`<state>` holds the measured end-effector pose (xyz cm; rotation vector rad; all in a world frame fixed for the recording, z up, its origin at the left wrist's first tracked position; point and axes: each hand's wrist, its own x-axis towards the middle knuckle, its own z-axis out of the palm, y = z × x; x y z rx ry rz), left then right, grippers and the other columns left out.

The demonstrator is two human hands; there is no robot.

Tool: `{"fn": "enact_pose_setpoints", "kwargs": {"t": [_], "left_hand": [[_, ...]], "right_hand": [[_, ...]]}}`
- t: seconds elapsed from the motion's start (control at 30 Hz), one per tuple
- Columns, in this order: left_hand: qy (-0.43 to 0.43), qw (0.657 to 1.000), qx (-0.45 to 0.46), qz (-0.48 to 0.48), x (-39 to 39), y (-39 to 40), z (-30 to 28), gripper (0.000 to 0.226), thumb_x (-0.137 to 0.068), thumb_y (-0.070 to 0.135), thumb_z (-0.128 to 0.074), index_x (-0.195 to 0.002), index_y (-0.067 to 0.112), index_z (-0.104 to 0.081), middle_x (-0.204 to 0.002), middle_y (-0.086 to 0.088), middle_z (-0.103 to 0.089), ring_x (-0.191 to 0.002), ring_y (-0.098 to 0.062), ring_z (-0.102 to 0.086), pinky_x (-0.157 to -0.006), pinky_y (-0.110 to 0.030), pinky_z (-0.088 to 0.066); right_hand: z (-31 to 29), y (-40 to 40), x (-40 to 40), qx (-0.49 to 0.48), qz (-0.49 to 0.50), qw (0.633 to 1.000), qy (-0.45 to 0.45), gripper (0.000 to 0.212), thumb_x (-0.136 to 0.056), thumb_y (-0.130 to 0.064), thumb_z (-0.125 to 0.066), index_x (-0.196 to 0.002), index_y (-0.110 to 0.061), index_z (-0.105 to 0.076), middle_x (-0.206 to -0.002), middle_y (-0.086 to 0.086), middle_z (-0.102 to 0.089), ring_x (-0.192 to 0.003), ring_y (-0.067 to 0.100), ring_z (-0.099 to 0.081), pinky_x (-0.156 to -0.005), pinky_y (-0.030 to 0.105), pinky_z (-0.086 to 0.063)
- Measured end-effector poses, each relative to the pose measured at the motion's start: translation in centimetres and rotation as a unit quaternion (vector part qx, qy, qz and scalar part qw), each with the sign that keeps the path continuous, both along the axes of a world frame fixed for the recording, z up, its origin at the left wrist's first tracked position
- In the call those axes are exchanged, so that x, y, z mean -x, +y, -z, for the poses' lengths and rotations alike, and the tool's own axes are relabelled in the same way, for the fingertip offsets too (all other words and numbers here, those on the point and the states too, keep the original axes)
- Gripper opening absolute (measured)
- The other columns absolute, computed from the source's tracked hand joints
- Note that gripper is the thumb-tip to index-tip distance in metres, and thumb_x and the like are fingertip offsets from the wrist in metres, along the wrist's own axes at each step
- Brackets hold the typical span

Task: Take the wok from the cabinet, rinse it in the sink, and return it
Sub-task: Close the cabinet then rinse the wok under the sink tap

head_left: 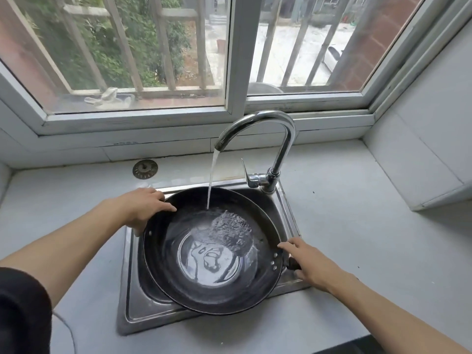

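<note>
Your right hand (310, 261) grips the wok (212, 251) by its dark handle at the near-right rim, fingers curled. Wok sits tilted over the steel sink (132, 297), its near edge overhanging the sink rim. Your left hand (143, 208) clasps the far-left rim, thumb inside. Water from the faucet (270, 139) hits the wok's interior and pools at ctr. Drain strainer (145, 169) lies on the counter (357, 226) behind; window (235, 60) beyond.

A pale grey countertop (344, 226) carries a steel sink (132, 310) set into it at the centre. A round metal sink strainer (145, 169) lies on the counter at eleven o'clock from the sink, near the back wall. The chrome tap (270, 149) stands at the sink's one o'clock corner.
</note>
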<state>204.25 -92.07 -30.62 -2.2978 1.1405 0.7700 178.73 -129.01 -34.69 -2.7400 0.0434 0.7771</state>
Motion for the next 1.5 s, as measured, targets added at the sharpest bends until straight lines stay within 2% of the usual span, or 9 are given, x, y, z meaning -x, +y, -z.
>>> {"fn": "enact_pose_setpoints", "kwargs": {"t": [0.1,0.2,0.43,0.6,0.73,1.1,1.23,1.4,1.5], "left_hand": [[0.003,1.000,0.002,0.012,-0.2,-0.2,0.2,0.098,-0.063,0.035,-0.084,-0.146,0.044,-0.032,-0.142,0.003,-0.040,-0.129,-0.021,-0.036,-0.103,-0.032,-0.039],[-0.003,0.999,0.032,0.023,-0.3,0.2,0.4,0.091,-0.066,0.036,-0.081,-0.145,0.042,-0.036,-0.136,0.006,-0.045,-0.125,-0.018,-0.040,-0.100,-0.031,-0.042],[0.016,0.997,0.066,-0.025,0.5,2.7,1.1,0.102,-0.057,0.043,-0.083,-0.144,0.043,-0.030,-0.129,0.015,-0.051,-0.116,-0.013,-0.044,-0.094,-0.029,-0.044],[-0.047,0.992,0.116,-0.028,2.3,5.2,1.7,0.094,-0.065,0.056,-0.066,-0.147,0.040,-0.023,-0.131,0.012,-0.047,-0.118,-0.015,-0.042,-0.095,-0.029,-0.043],[-0.075,0.980,0.175,-0.062,3.6,6.8,1.7,0.093,-0.061,0.054,-0.067,-0.145,0.035,-0.032,-0.132,0.008,-0.050,-0.116,-0.019,-0.044,-0.093,-0.031,-0.044],[-0.146,0.953,0.237,-0.119,5.8,7.6,2.9,0.099,-0.032,0.052,-0.088,-0.124,0.029,-0.058,-0.116,-0.004,-0.063,-0.098,-0.028,-0.056,-0.076,-0.038,-0.052],[-0.159,0.942,0.265,-0.128,6.2,7.4,3.6,0.083,-0.034,0.052,-0.087,-0.108,0.025,-0.063,-0.109,-0.007,-0.063,-0.091,-0.030,-0.056,-0.070,-0.039,-0.053],[-0.135,0.933,0.305,-0.138,6.7,6.3,4.5,0.076,-0.034,0.052,-0.085,-0.102,0.026,-0.062,-0.108,-0.005,-0.061,-0.091,-0.028,-0.056,-0.070,-0.036,-0.052],[-0.100,0.939,0.298,-0.139,6.7,4.9,4.9,0.076,-0.040,0.052,-0.080,-0.109,0.028,-0.060,-0.114,0.000,-0.056,-0.101,-0.025,-0.051,-0.081,-0.035,-0.050]], "right_hand": [[0.1,0.5,0.3,0.004,0.002,1.000,-0.018,0.073,-0.082,0.002,-0.055,-0.146,-0.025,-0.032,-0.139,-0.003,-0.035,-0.113,0.022,-0.053,-0.094,0.023,-0.039],[0.7,0.8,0.7,0.018,0.005,0.999,-0.044,0.072,-0.078,0.003,-0.054,-0.141,-0.027,-0.035,-0.129,-0.001,-0.041,-0.105,0.024,-0.054,-0.085,0.033,-0.048],[1.8,0.8,0.4,0.050,-0.022,0.992,-0.115,0.084,-0.067,0.011,-0.050,-0.139,-0.030,-0.033,-0.113,-0.001,-0.044,-0.091,0.024,-0.052,-0.073,0.037,-0.051],[1.4,0.6,-1.3,0.067,-0.050,0.982,-0.172,0.082,-0.064,0.018,-0.056,-0.134,-0.023,-0.041,-0.111,0.004,-0.049,-0.083,0.026,-0.054,-0.063,0.038,-0.052],[0.2,0.0,-3.0,0.082,-0.054,0.970,-0.224,0.087,-0.054,0.020,-0.068,-0.127,-0.023,-0.048,-0.105,0.006,-0.055,-0.074,0.025,-0.054,-0.053,0.036,-0.050],[-4.5,-1.0,-6.9,0.152,-0.115,0.938,-0.290,0.095,-0.047,0.020,-0.070,-0.129,-0.023,-0.050,-0.091,0.005,-0.056,-0.075,0.027,-0.054,-0.052,0.039,-0.049],[-6.0,-1.4,-7.6,0.163,-0.123,0.932,-0.300,0.092,-0.053,0.019,-0.068,-0.130,-0.026,-0.049,-0.092,0.004,-0.055,-0.078,0.026,-0.053,-0.054,0.038,-0.046],[-8.1,-2.2,-7.4,0.169,-0.144,0.922,-0.316,0.094,-0.052,0.024,-0.063,-0.130,-0.027,-0.048,-0.089,0.004,-0.054,-0.073,0.025,-0.051,-0.056,0.037,-0.044],[-9.2,-2.8,-6.8,0.189,-0.154,0.918,-0.312,0.096,-0.048,0.024,-0.061,-0.127,-0.028,-0.048,-0.088,0.003,-0.053,-0.071,0.025,-0.050,-0.055,0.037,-0.044]]}}
